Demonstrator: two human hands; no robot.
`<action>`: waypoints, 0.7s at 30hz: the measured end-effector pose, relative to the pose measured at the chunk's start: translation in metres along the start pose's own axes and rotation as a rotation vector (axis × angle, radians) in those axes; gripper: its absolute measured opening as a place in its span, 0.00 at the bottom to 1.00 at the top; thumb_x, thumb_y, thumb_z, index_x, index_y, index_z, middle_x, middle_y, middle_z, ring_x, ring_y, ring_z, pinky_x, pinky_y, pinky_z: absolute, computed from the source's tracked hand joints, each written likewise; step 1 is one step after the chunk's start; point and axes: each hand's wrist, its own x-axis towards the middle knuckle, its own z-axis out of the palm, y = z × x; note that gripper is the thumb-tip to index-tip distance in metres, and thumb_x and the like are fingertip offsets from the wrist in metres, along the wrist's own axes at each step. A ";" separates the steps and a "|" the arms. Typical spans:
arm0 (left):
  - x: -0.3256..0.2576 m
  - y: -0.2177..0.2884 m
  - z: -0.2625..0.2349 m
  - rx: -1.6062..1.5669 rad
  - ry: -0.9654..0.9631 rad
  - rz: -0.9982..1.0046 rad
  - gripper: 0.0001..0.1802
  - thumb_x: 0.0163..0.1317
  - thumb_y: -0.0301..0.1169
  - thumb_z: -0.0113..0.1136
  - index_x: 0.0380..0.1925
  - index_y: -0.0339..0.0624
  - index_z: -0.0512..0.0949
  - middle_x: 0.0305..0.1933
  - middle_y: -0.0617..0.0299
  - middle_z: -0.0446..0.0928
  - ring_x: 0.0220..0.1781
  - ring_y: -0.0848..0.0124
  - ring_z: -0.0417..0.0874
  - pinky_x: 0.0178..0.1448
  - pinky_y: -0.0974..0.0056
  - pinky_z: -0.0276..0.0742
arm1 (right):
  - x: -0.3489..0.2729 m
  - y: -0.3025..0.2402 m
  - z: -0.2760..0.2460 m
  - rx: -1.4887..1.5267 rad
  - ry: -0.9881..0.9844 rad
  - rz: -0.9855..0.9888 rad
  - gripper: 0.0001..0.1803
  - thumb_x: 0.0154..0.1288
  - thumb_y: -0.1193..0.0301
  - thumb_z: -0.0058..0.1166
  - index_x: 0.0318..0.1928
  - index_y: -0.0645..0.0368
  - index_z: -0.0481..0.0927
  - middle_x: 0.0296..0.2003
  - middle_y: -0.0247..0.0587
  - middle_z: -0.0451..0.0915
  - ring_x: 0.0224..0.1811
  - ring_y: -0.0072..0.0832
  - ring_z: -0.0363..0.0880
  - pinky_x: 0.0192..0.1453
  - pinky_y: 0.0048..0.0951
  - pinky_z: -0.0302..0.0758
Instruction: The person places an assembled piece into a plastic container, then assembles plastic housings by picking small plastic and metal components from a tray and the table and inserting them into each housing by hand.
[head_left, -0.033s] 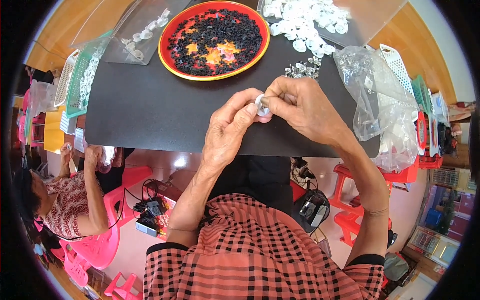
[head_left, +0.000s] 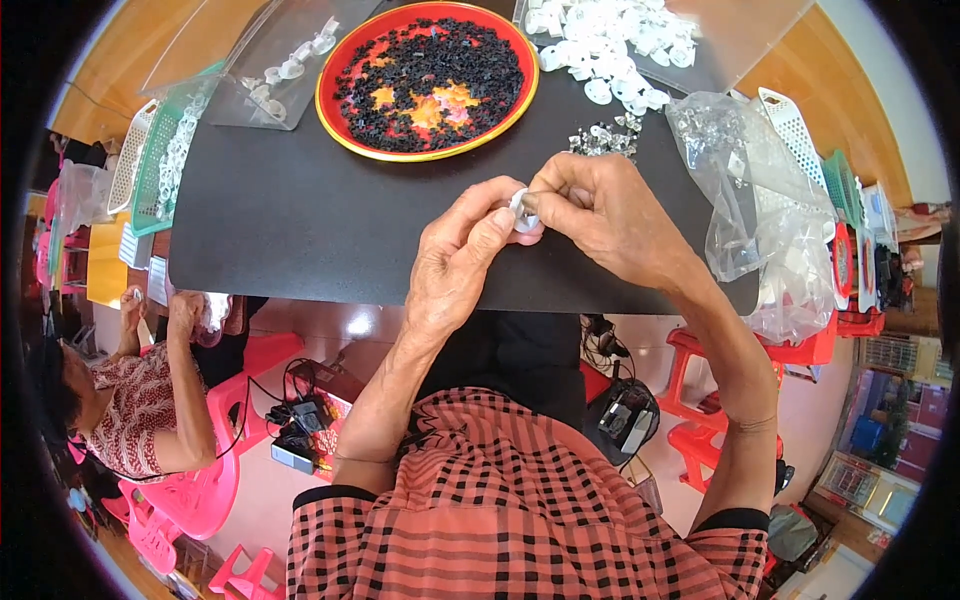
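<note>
Over the near half of the dark table, my left hand pinches a small round white plastic part between thumb and fingers. My right hand meets it from the right, thumb and forefinger pressed together at the part's opening. Whatever lies between those right fingertips is too small and covered to make out. Just beyond my right hand is a little heap of shiny metal pieces. Farther off, a round red tray with a yellow rim holds many tiny black pieces.
White plastic parts are piled at the far right, with several more on a clear sheet at far left. Clear plastic bags cover the table's right edge. A green basket stands left. Another person sits at left on a pink chair.
</note>
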 end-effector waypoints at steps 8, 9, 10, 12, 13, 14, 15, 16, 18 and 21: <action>-0.001 0.000 0.001 0.011 0.052 0.037 0.14 0.71 0.29 0.48 0.51 0.30 0.72 0.43 0.60 0.75 0.44 0.74 0.78 0.53 0.68 0.75 | 0.002 -0.016 -0.009 0.005 -0.122 0.145 0.12 0.66 0.67 0.54 0.32 0.64 0.80 0.26 0.31 0.80 0.23 0.12 0.69 0.26 0.18 0.66; -0.001 0.000 0.001 0.012 0.045 0.044 0.14 0.71 0.28 0.48 0.51 0.30 0.72 0.44 0.60 0.75 0.44 0.74 0.77 0.53 0.68 0.75 | 0.003 -0.016 -0.008 0.021 -0.127 0.155 0.13 0.65 0.66 0.55 0.31 0.63 0.81 0.26 0.31 0.80 0.22 0.12 0.67 0.26 0.17 0.65; -0.001 0.000 0.001 0.014 0.038 0.051 0.13 0.71 0.27 0.48 0.51 0.30 0.72 0.44 0.60 0.74 0.44 0.74 0.77 0.52 0.68 0.74 | 0.003 -0.017 -0.007 0.020 -0.127 0.155 0.13 0.65 0.66 0.55 0.31 0.63 0.81 0.26 0.31 0.80 0.22 0.12 0.67 0.26 0.17 0.65; -0.001 0.000 0.003 0.019 0.044 0.077 0.13 0.70 0.27 0.49 0.50 0.30 0.72 0.44 0.60 0.74 0.44 0.74 0.77 0.52 0.69 0.74 | 0.003 -0.020 -0.004 0.021 -0.051 0.191 0.15 0.63 0.67 0.55 0.26 0.68 0.81 0.22 0.34 0.79 0.24 0.14 0.71 0.27 0.18 0.66; -0.001 -0.001 0.004 0.024 0.050 0.102 0.13 0.70 0.26 0.49 0.50 0.30 0.72 0.43 0.60 0.74 0.44 0.74 0.77 0.51 0.69 0.74 | 0.004 -0.019 -0.004 0.020 -0.052 0.191 0.15 0.63 0.67 0.55 0.26 0.68 0.81 0.22 0.34 0.79 0.24 0.14 0.71 0.27 0.18 0.66; -0.002 0.000 0.005 0.024 0.050 0.103 0.13 0.70 0.26 0.49 0.50 0.30 0.72 0.43 0.60 0.74 0.44 0.74 0.77 0.51 0.69 0.74 | 0.005 -0.016 -0.004 0.042 -0.031 0.224 0.14 0.62 0.67 0.56 0.27 0.67 0.82 0.22 0.34 0.79 0.22 0.14 0.70 0.25 0.18 0.65; -0.003 0.001 0.006 0.075 0.069 0.107 0.13 0.70 0.25 0.49 0.50 0.30 0.72 0.43 0.60 0.73 0.44 0.75 0.76 0.51 0.69 0.73 | 0.005 -0.013 -0.004 0.063 -0.008 0.258 0.14 0.61 0.66 0.56 0.27 0.67 0.82 0.21 0.34 0.79 0.21 0.13 0.69 0.22 0.18 0.65; -0.003 0.001 0.007 0.127 0.087 0.111 0.13 0.69 0.25 0.50 0.50 0.30 0.72 0.43 0.61 0.73 0.44 0.75 0.76 0.52 0.69 0.73 | 0.005 -0.012 -0.003 0.062 -0.008 0.259 0.14 0.61 0.66 0.56 0.27 0.67 0.82 0.21 0.34 0.79 0.21 0.13 0.69 0.22 0.18 0.65; -0.004 0.001 0.005 0.164 0.077 0.117 0.13 0.69 0.25 0.50 0.50 0.30 0.72 0.43 0.61 0.72 0.44 0.75 0.76 0.51 0.69 0.73 | 0.007 -0.009 0.001 0.143 0.056 0.228 0.13 0.60 0.67 0.57 0.27 0.67 0.82 0.21 0.33 0.78 0.19 0.13 0.68 0.19 0.17 0.63; -0.003 0.000 0.005 0.145 0.075 0.107 0.13 0.69 0.25 0.50 0.50 0.30 0.72 0.44 0.61 0.71 0.43 0.75 0.76 0.51 0.69 0.73 | 0.005 -0.008 0.006 0.142 0.038 0.262 0.14 0.65 0.64 0.56 0.33 0.66 0.80 0.23 0.31 0.76 0.21 0.13 0.66 0.24 0.17 0.65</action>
